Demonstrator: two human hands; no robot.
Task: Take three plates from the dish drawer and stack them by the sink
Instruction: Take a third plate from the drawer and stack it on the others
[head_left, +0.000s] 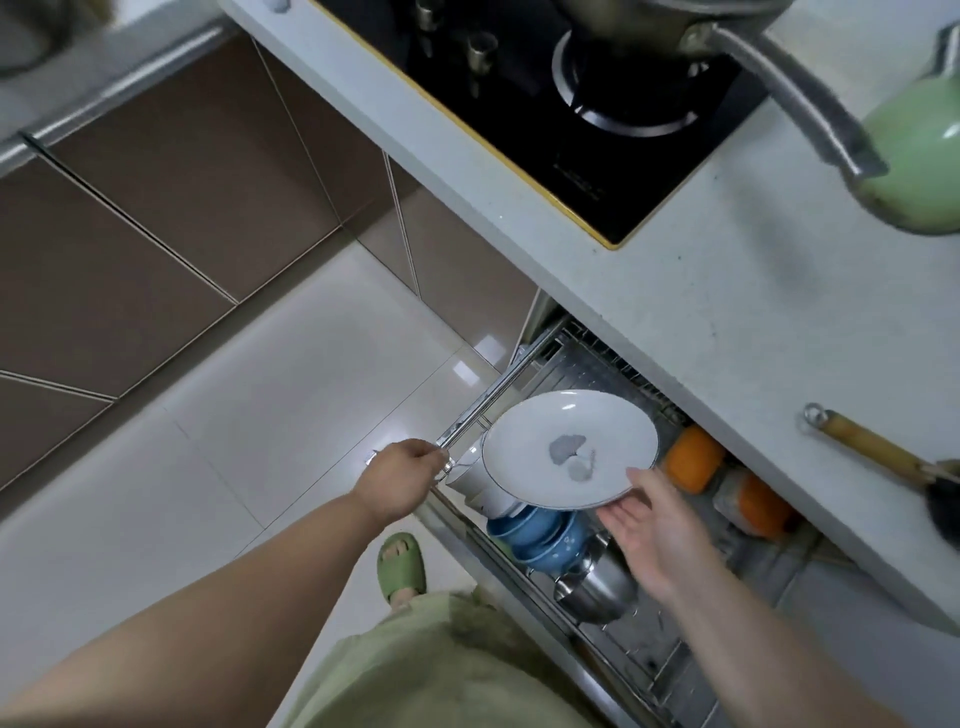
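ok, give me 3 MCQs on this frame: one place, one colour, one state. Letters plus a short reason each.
1. Where are the stacked blue ceramic bowls?
A. on the worktop
B. in the pulled-out wire dish drawer
C. on the floor

2. What colour is the round kettle on the worktop?
A. red
B. black
C. green

3. What is the right hand doing?
A. holding the white oval plate with a grey motif at its rim
B. gripping the pan handle
C. resting on the worktop

Key: 1 B, they sit among the drawer's wires; 2 C, pale green body; 3 A, fingers meet the plate's near edge, while the left hand is at the drawer's corner.
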